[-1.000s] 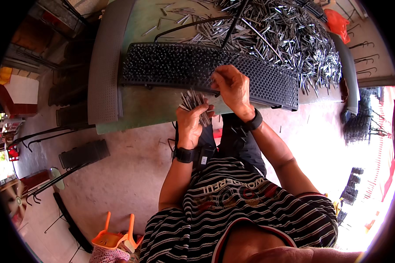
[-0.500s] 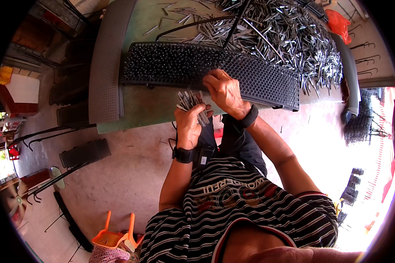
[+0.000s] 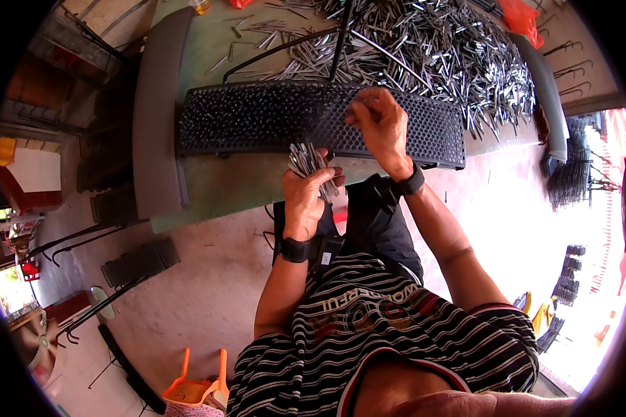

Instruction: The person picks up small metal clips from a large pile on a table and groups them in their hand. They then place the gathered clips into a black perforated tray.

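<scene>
My left hand [image 3: 303,197] is closed round a bundle of short thin metal pins [image 3: 303,160], just in front of a long black perforated rack [image 3: 431,130]. Pins fill the holes over the rack's left part and stand upright there; the right part shows bare holes. Above the rack's middle, near the edge of the filled area, my right hand [image 3: 384,132] has its fingers curled and pressed together. Whatever is between those fingertips is too small and blurred to make out.
Behind the rack a big heap of loose metal pins [image 3: 452,62] covers the green table [image 3: 215,198]. A black bent-rod frame [image 3: 341,42] rises at the rack's back edge. A grey perforated sheet [image 3: 158,118] lies at the left. An orange stool [image 3: 188,390] stands on the floor behind left.
My right hand has lifted off the rack's holes and shifted right, fingers still pinched. My left hand keeps the pins beside the rack. The whole view has tilted slightly.
</scene>
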### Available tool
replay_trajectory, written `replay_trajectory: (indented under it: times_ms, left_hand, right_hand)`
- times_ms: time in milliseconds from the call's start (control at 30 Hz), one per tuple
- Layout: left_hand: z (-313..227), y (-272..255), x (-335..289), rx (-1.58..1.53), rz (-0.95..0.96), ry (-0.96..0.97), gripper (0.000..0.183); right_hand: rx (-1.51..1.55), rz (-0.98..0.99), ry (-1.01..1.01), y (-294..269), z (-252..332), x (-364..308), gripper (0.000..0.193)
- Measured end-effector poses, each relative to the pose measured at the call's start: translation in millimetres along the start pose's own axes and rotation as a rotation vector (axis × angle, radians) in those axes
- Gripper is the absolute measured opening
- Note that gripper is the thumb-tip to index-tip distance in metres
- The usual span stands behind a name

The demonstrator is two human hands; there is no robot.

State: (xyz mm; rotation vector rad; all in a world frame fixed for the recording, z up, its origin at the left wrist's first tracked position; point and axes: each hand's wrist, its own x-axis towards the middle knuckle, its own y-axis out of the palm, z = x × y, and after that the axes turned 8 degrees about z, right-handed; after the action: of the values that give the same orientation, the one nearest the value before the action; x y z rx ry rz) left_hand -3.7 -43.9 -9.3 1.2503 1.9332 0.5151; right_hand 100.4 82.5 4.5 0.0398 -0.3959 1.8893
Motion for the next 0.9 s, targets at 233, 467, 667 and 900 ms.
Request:
replay_trajectory:
  times_ms: [233,467,667,900]
  left_hand:
    - [3.1,-4.5,3.3,0.029,-0.012,-0.031,0.029]
    - [1.6,-0.7,4.0,0.044,-0.069,-0.013,0.023]
    - [1.5,1.6,4.9,0.055,-0.07,0.005,0.022]
    - [0.5,7.8,4.9,0.071,-0.083,0.023,0.021]
  right_hand:
    - [-0.222,-0.014,-0.095,8.0,-13.4,14.5,0.013]
    - [-0.357,0.028,-0.195,8.9,-16.4,18.6,0.01]
    - [-0.623,0.105,-0.459,7.2,-21.9,24.3,0.006]
    - [-0.329,0.447,0.0,-6.9,6.8,4.9,0.023]
